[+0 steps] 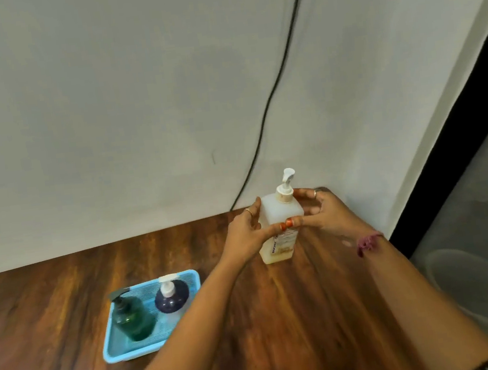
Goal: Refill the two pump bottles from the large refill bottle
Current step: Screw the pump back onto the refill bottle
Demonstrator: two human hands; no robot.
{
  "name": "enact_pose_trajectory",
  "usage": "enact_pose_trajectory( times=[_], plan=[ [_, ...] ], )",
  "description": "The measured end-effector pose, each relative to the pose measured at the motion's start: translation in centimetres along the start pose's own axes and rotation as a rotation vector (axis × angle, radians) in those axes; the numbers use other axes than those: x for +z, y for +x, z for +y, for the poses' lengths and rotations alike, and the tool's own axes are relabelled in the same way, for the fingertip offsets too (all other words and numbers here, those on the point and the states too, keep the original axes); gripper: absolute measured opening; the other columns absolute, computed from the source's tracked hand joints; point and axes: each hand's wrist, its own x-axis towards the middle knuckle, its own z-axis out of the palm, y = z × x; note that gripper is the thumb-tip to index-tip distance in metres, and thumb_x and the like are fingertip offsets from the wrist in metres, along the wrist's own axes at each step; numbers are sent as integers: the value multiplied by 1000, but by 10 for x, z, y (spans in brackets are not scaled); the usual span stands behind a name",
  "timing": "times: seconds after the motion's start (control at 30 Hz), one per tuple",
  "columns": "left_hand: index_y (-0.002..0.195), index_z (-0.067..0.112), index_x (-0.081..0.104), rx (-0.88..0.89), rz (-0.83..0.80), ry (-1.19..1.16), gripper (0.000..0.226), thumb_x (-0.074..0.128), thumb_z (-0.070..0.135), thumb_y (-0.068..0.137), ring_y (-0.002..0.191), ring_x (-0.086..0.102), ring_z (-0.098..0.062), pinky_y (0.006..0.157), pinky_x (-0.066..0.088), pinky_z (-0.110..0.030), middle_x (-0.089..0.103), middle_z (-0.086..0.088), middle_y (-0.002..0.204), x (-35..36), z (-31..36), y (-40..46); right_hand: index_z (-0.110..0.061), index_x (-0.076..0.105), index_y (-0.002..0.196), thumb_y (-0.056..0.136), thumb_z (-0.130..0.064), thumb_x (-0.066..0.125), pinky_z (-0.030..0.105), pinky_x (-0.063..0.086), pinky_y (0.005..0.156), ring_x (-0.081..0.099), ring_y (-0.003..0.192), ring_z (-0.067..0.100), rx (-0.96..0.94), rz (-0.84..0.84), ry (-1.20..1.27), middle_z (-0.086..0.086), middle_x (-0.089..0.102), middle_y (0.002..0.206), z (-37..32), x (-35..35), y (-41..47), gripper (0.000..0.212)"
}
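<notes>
The large refill bottle (279, 211), pale and translucent with a white pump on top and a little yellowish liquid at its base, stands upright near the table's far right corner. My left hand (247, 232) wraps its left side and my right hand (323, 213) its right side, thumbs meeting on the front. To the left, a light blue tray (115, 348) holds two pump bottles: a green one (135, 319) with a dark pump and a dark blue one (172, 296) with a white pump.
The wooden table (283, 318) ends close behind the refill bottle at a grey wall. A black cable (272, 98) runs down that wall to the table's edge. Right of the table lies grey floor with a round pale object (476, 288).
</notes>
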Motion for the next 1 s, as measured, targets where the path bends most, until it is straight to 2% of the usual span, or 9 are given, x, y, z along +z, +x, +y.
enact_pose_trajectory(
  times=[0.1, 0.17, 0.33, 0.4, 0.53, 0.73, 0.83, 0.9, 1.0],
  plan=[
    [142, 14, 40, -19, 14, -29, 85, 82, 31, 70, 121, 53, -13, 102, 46, -36, 54, 0, 136, 47, 4, 35, -15, 52, 129, 68, -5, 81, 33, 55, 84, 67, 101, 16, 5, 11, -75, 0, 68, 113, 16, -53, 22, 68],
    [136, 16, 46, -23, 24, -49, 76, 82, 26, 71, 116, 56, -11, 101, 47, -35, 58, 5, 127, 74, 8, 56, -12, 50, 130, 70, 0, 79, 34, 55, 86, 65, 104, 17, 7, 15, -84, 2, 64, 119, 23, -81, 36, 68],
    [136, 12, 45, -4, 2, -12, 65, 76, 23, 79, 108, 50, -4, 87, 43, -16, 52, 12, 117, 124, 14, 107, -13, 46, 134, 72, 0, 78, 41, 51, 93, 62, 110, 19, 28, 22, -129, -1, 61, 122, 50, -134, 80, 71],
    [137, 11, 44, -23, -2, 9, 65, 74, 24, 80, 111, 51, -6, 86, 41, -15, 53, 10, 120, 141, 7, 126, -13, 45, 136, 72, -1, 78, 43, 50, 95, 60, 112, 21, 45, 30, -143, 3, 59, 127, 66, -148, 96, 73],
    [138, 14, 43, -85, -16, 34, 67, 74, 28, 80, 121, 55, -19, 94, 47, -28, 57, -3, 133, 168, -17, 159, -11, 43, 138, 70, -1, 79, 43, 49, 96, 58, 115, 22, 76, 64, -153, 7, 57, 131, 97, -166, 121, 77],
    [137, 13, 43, -147, -43, 84, 65, 74, 21, 81, 119, 54, -18, 89, 43, -20, 57, -3, 131, 190, -50, 188, -14, 48, 130, 68, 4, 78, 45, 47, 98, 58, 115, 21, 121, 63, -157, 6, 58, 128, 138, -178, 146, 71],
    [140, 13, 40, -162, -63, 115, 67, 72, 21, 82, 120, 54, -18, 88, 42, -19, 57, -3, 132, 194, -63, 192, -16, 45, 133, 65, -4, 81, 45, 47, 99, 56, 117, 19, 134, 32, -149, 5, 55, 132, 153, -176, 150, 78],
    [143, 11, 36, -175, -81, 143, 71, 72, 22, 83, 123, 52, -19, 92, 42, -20, 54, -4, 136, 194, -73, 194, -15, 43, 135, 62, -13, 83, 45, 48, 97, 56, 117, 20, 134, 31, -155, 6, 54, 133, 163, -174, 152, 83],
    [148, 10, 28, -217, -111, 150, 79, 71, 21, 83, 128, 49, -21, 102, 42, -31, 49, -5, 142, 193, -81, 193, -11, 40, 138, 70, -4, 79, 43, 48, 98, 54, 119, 21, 145, 29, -182, 6, 51, 136, 165, -171, 150, 79]
  ],
)
